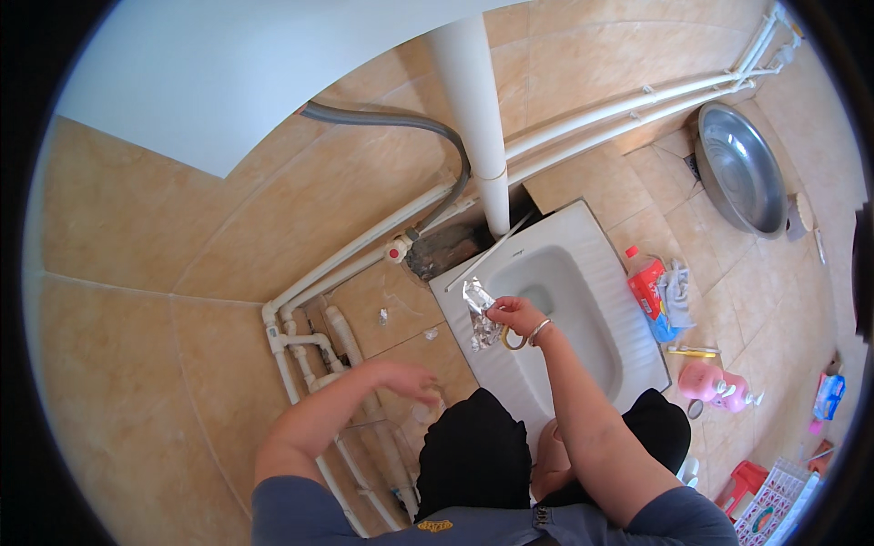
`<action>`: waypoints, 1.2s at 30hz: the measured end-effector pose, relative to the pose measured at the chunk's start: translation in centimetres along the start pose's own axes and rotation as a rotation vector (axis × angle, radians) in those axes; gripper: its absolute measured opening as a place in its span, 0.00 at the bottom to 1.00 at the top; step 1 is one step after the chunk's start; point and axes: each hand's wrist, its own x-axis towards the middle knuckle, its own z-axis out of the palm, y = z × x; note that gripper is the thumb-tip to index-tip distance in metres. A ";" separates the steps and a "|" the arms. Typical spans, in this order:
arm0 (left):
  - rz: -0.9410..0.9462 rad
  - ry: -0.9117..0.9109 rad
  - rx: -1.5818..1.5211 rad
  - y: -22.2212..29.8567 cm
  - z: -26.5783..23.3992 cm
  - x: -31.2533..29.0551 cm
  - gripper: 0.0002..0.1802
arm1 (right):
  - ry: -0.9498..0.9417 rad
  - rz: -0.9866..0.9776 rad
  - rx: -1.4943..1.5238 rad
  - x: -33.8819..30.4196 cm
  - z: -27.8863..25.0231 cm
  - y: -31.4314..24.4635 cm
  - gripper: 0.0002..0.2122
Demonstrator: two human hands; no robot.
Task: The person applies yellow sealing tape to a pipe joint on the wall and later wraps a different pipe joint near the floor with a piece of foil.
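My right hand (517,315) is closed in a pinch on a crumpled piece of silver foil (477,309), held over the left rim of the white squat toilet (596,241). Just below those fingers shows a tan ring (513,340), perhaps a tape roll; whether the hand holds it I cannot tell. A bracelet circles the right wrist. My left hand (410,380) is empty, its fingers stretched out above the tiles left of the toilet. Small foil scraps (383,317) lie on the floor beyond it. A thin white rod (487,250) crosses the toilet's far left corner.
White pipes (364,241) line the wall, with a red-knobbed valve (397,250) and a thick drainpipe (473,118). At right stand a red-labelled bottle (645,282), pink pump bottles (715,384) and a metal basin (742,168). A white panel (228,73) hangs overhead at upper left.
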 end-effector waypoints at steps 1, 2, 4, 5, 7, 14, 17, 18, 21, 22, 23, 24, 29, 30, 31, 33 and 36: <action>0.014 -0.101 0.025 1.1 0.9 -0.1 0.45 | 0.017 -0.002 -0.002 0.2 -0.3 0.3 0.07; -0.014 -0.134 0.053 1.1 1.9 -0.1 0.47 | 0.026 0.018 -0.006 -0.1 0.0 -0.3 0.08; -0.067 -0.201 0.114 1.0 3.6 0.3 0.51 | 0.050 0.055 -0.011 -0.8 0.2 -1.4 0.09; -0.102 -0.222 0.077 0.0 4.7 0.9 0.51 | 0.045 0.044 -0.027 -0.7 0.3 -1.5 0.10; -0.173 -0.269 0.006 -2.5 6.3 2.3 0.53 | 0.041 0.023 -0.055 -0.4 0.4 -1.3 0.10; -0.540 -0.356 -0.438 -3.6 6.1 0.0 0.55 | -0.042 0.032 -0.053 -0.9 0.4 -3.4 0.11; -0.619 -0.391 -0.393 -4.6 6.3 -0.5 0.55 | -0.077 0.003 -0.042 -0.9 0.4 -4.6 0.11; -0.644 -0.418 -0.386 -4.5 6.0 -0.7 0.55 | -0.079 0.032 -0.004 -0.9 0.4 -4.8 0.10; -0.655 -0.432 -0.211 -4.6 6.2 -1.0 0.45 | -0.086 0.093 0.146 -1.1 1.1 -5.8 0.11; -0.647 -0.425 -0.126 -4.4 6.1 -1.0 0.40 | -0.098 0.066 0.156 -1.0 1.4 -6.0 0.11; -0.568 -0.260 -0.305 -4.3 5.6 -1.0 0.38 | -0.111 0.039 0.166 -0.9 1.8 -6.2 0.11; -0.482 -0.093 -0.480 -4.4 4.4 -0.8 0.36 | -0.125 0.013 0.176 -0.8 2.1 -6.4 0.11; 0.345 0.590 -1.563 -0.8 -2.4 -0.2 0.25 | -0.079 -0.159 0.093 0.1 2.4 -5.3 0.09; 0.377 0.681 -1.473 0.8 -3.3 0.3 0.23 | -0.053 -0.163 0.087 0.0 2.5 -5.2 0.09; 0.403 0.773 -1.378 2.6 -4.1 0.9 0.21 | -0.030 -0.170 0.083 0.0 2.8 -5.2 0.09; 0.383 0.960 -1.261 3.9 -5.2 2.0 0.17 | 0.014 -0.196 0.076 0.0 3.9 -5.6 0.08; 0.273 1.196 -1.237 4.7 -4.3 4.5 0.12 | 0.087 -0.195 0.037 -0.1 4.3 -4.8 0.09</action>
